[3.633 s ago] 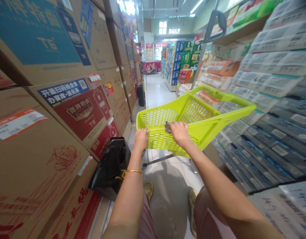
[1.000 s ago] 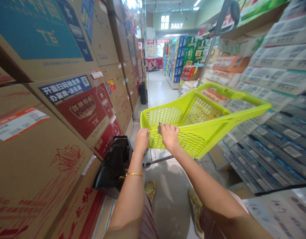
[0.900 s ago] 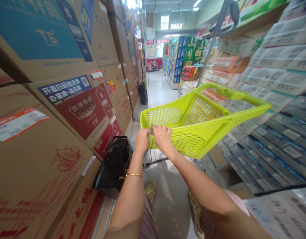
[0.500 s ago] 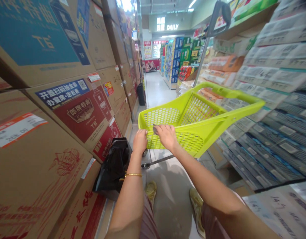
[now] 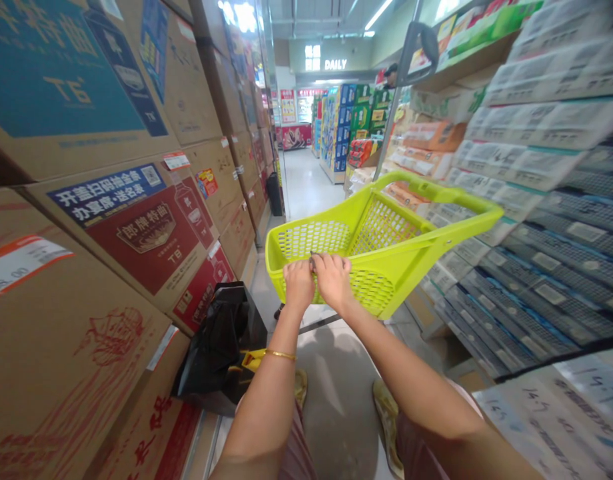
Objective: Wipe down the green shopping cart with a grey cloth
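Observation:
A lime-green shopping cart (image 5: 386, 293) with perforated plastic sides stands turned sideways in front of me. My left hand (image 5: 300, 285) is closed over its near top rim, close to the left corner. Right beside it my right hand (image 5: 333, 279) is curled over the same rim, the two hands nearly touching. A small dark grey thing (image 5: 312, 259) shows between my fingers at the rim; its kind is too hidden to make out. The cart's basket looks bare inside.
Stacked liquor cartons (image 5: 146, 240) wall the left side. At their foot stands a black bag (image 5: 211, 360) with something yellow by it. Packaged goods (image 5: 531, 147) are piled on the right, beside a grey handle on a pole (image 5: 417, 53). A tiled aisle (image 5: 306, 177) runs ahead.
My left hand has slid right along the rim, from the cart's corner to beside my right hand. The cart sits slightly further left in view. More yellow shows by the black bag.

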### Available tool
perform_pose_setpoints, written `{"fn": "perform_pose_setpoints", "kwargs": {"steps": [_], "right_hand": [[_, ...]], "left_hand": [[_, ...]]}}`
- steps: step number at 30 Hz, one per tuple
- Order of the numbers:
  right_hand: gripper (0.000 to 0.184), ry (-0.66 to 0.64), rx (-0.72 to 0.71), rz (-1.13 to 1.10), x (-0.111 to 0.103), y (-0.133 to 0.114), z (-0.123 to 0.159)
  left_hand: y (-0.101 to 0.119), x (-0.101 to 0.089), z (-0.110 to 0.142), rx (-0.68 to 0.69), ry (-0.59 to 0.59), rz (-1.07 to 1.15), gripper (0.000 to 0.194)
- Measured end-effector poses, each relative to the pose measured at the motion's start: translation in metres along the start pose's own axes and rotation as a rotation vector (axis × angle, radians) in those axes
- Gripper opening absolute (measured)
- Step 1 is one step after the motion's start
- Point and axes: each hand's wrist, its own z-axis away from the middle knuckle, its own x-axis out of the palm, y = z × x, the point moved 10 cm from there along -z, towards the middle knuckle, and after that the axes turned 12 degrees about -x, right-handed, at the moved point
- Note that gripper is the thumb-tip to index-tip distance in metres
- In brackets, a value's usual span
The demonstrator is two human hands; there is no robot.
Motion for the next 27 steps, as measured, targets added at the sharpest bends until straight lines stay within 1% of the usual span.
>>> {"fn": "perform_pose_setpoints", "kwargs": {"steps": [2, 4, 9, 12, 17, 20, 22, 26, 27], "right_hand": [[0.031, 0.022, -0.016, -0.015, 0.0, -0.004, 0.0], [0.03, 0.036, -0.036, -0.027, 0.001, -0.004, 0.0], [0.03, 0.03, -0.115, -0.036, 0.002, 0.003, 0.001], [0.031, 0.036, -0.116, -0.01, -0.005, 0.016, 0.007], [0.029, 0.091, -0.048, 0.053, -0.022, 0.053, 0.024], [0.029, 0.101, -0.004, 0.068, -0.023, 0.062, 0.026], [0.029, 0.093, 0.011, 0.054, -0.018, 0.054, 0.022], [0.029, 0.072, -0.04, -0.017, -0.004, 0.011, 0.006], [0.029, 0.067, -0.027, -0.024, -0.001, 0.003, 0.003]], "left_hand": [[0.0, 0.002, -0.001, -0.037, 0.023, -0.007, 0.023], [-0.002, 0.003, -0.001, -0.042, 0.016, -0.019, 0.024], [-0.005, 0.002, -0.001, 0.019, -0.032, -0.052, 0.026], [-0.006, 0.0, -0.002, 0.024, -0.036, -0.07, 0.025], [-0.004, 0.0, -0.002, 0.011, -0.019, -0.083, 0.025], [-0.002, 0.0, -0.001, -0.002, -0.002, -0.083, 0.025], [-0.001, 0.001, -0.001, -0.017, 0.006, -0.081, 0.025], [-0.001, 0.004, -0.002, -0.034, 0.014, -0.06, 0.024], [-0.002, 0.004, -0.002, -0.034, 0.014, -0.056, 0.024]]}}
